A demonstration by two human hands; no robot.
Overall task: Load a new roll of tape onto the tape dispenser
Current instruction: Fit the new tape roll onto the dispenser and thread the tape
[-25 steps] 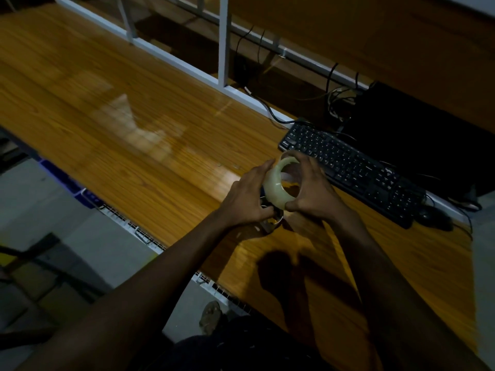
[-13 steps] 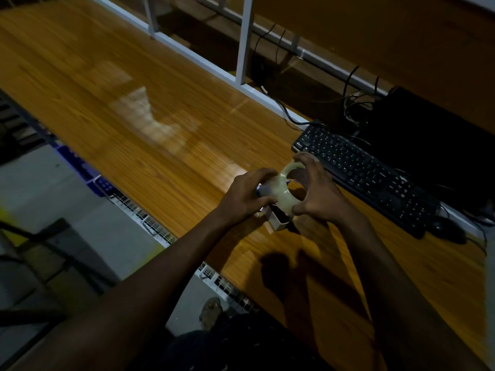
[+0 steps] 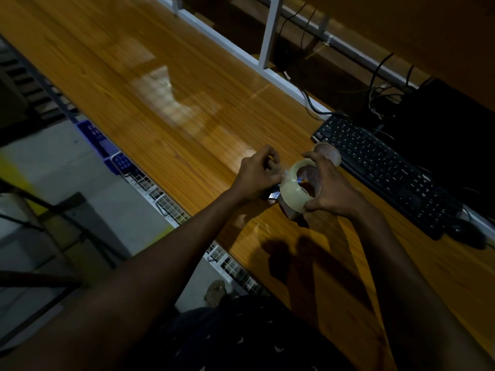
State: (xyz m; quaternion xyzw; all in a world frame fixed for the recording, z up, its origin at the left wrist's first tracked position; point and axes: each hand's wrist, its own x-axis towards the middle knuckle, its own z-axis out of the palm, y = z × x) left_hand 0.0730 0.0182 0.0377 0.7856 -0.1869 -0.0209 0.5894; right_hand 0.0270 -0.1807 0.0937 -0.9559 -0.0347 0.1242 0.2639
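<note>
A pale translucent ring of clear tape stands on edge atop a small, mostly hidden dispenser near the wooden desk's front edge.

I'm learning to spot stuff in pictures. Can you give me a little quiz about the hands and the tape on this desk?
1. True or false: the right hand grips the tape roll.
2. What lies on the desk just beyond the right hand? A) keyboard B) book C) plate
3. Fill in: the left hand is pinched shut at the roll's ____ side.

Key
1. True. Its fingers curl over the top and the thumb presses underneath.
2. A. The black keyboard, with a mouse at its near end.
3. Left. What the left hand pinches is too small to tell; a dark dispenser shows below the roll.
</note>
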